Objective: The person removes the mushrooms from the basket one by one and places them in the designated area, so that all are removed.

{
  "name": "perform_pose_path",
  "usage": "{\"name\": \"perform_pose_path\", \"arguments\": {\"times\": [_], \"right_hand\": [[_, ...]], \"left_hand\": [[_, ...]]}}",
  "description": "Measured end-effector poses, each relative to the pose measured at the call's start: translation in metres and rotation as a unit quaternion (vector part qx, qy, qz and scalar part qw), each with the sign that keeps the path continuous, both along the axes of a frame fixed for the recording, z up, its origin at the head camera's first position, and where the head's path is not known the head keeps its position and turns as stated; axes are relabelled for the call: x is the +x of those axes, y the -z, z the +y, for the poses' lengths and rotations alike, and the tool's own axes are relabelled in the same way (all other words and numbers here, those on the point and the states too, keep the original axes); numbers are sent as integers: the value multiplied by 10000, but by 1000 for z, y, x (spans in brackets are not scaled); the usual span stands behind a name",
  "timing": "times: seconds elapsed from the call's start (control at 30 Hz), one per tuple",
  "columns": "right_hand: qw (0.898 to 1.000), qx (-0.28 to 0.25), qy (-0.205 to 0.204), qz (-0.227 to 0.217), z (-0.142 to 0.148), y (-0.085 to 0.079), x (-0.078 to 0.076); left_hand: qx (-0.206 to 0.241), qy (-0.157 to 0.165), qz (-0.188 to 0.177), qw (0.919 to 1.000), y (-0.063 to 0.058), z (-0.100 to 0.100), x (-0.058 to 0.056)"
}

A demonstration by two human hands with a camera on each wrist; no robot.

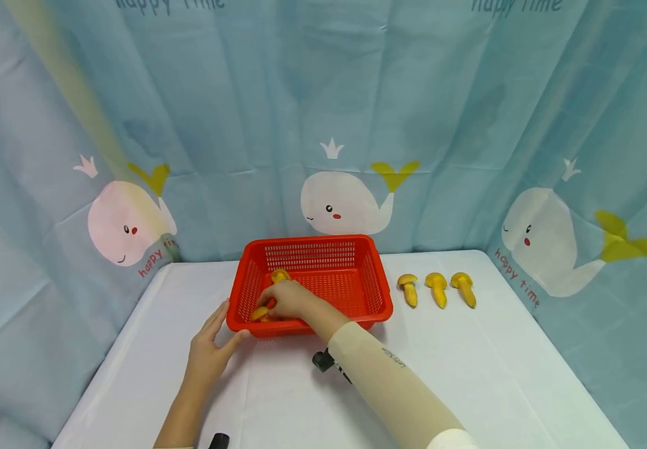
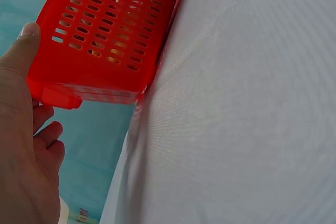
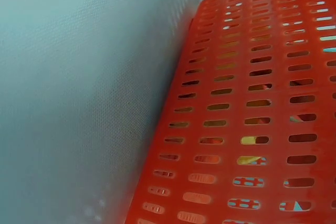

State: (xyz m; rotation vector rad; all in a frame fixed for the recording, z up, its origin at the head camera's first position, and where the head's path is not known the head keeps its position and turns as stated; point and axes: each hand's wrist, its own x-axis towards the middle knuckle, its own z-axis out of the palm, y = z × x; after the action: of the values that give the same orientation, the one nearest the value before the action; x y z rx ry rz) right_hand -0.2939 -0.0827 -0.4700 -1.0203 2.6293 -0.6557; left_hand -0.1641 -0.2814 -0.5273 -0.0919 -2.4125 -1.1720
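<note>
A red plastic basket (image 1: 323, 327) with slotted walls stands near the back of the table. At its front left corner, my left hand (image 1: 209, 349) grips the rim, thumb on the front side and fingers round the left side; the left wrist view shows the fingertips (image 2: 50, 132) below the rim. My right hand (image 1: 287, 299) reaches over the front rim into the basket. It pinches a yellow toy mushroom (image 1: 259, 313) by the stem, low in the front left corner. Another yellow mushroom (image 1: 280, 275) lies farther back inside. The basket wall (image 3: 241, 103) hides the right hand in the right wrist view.
To the right of the basket, three yellow mushrooms (image 1: 437, 289) lie in a row on the white tablecloth (image 1: 469, 374), caps toward the back. A blue curtain (image 1: 234, 206) with whale prints hangs right behind the table and along both sides.
</note>
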Motion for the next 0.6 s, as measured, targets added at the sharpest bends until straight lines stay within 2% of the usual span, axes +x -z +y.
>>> {"name": "perform_pose_path", "arguments": {"times": [0.27,0.6], "right_hand": [[9998,-199,-64,45,0,0,0],[9981,96,-554,245,0,2,-2]], "left_hand": [[-36,15,-68,10000,0,0,1],[6,26,-92,10000,-1,0,2]]}}
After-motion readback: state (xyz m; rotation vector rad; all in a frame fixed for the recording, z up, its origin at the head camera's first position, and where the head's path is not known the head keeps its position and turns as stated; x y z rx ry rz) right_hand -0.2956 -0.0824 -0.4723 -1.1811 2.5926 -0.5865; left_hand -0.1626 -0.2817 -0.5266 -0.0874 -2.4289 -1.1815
